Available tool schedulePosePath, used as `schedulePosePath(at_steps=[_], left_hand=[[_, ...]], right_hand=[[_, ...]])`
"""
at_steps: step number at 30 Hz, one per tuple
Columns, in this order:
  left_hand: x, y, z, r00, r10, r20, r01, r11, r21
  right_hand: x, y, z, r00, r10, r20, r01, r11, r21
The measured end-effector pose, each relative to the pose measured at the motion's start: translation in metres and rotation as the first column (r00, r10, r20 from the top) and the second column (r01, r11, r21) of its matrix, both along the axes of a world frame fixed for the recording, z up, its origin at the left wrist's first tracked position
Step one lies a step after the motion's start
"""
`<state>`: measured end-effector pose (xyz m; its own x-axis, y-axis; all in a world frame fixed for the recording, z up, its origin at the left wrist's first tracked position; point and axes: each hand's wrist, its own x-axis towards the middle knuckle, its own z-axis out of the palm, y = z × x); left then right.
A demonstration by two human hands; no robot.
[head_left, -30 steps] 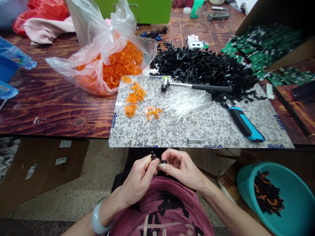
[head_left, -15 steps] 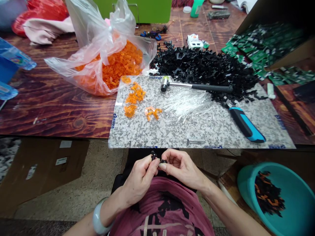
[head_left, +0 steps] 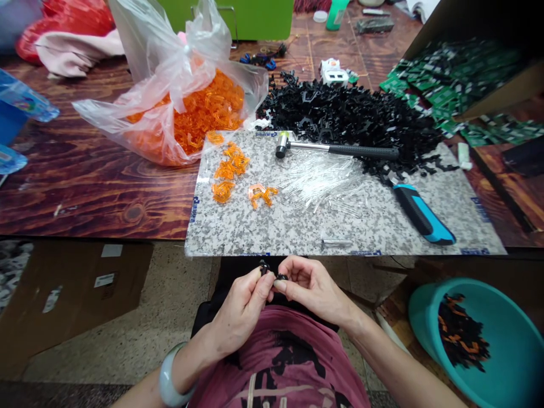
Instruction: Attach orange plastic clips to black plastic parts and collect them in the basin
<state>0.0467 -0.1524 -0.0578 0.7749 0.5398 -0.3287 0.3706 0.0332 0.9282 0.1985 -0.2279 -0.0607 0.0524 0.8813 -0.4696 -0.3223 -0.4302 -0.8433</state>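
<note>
Below the front edge of the speckled board, my two hands meet over my lap. My left hand is closed on a small black plastic part that pokes out above its thumb and finger. Right beside it, my right hand pinches a black piece; whether both bits belong to one part I cannot tell. On the board lie several orange clear plastic parts, a heap of thin metal pins, a small hammer, a blue and black handled tool and a short metal rod.
A plastic bag of orange parts stands at the back left, beside a large pile of black parts. Green circuit boards spill from a box at the right. A teal bucket holding black and orange pieces stands low right.
The whole view has shifted slightly, so the table things appear a little further left. Both hands keep nearly the same pose on the black pieces.
</note>
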Motion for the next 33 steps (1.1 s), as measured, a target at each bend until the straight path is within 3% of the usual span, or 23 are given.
schedulePosePath(at_steps=[15, 24, 33], left_hand=[[-0.0020, -0.0006, -0.0043, 1.000, -0.011, -0.021, 0.011, 1.000, -0.027], [0.0021, 0.0012, 0.0020, 1.000, -0.023, -0.005, 0.023, 0.997, -0.069], [0.0034, 0.0009, 0.0005, 1.000, 0.007, 0.005, -0.006, 0.996, -0.085]], right_hand=[[-0.0003, 0.0002, -0.0043, 1.000, 0.019, 0.017, -0.019, 1.000, -0.015], [0.0032, -0.0005, -0.0032, 0.999, 0.023, 0.024, -0.023, 1.000, -0.011], [0.0038, 0.0003, -0.0058, 0.999, 0.025, -0.040, -0.025, 1.000, -0.012]])
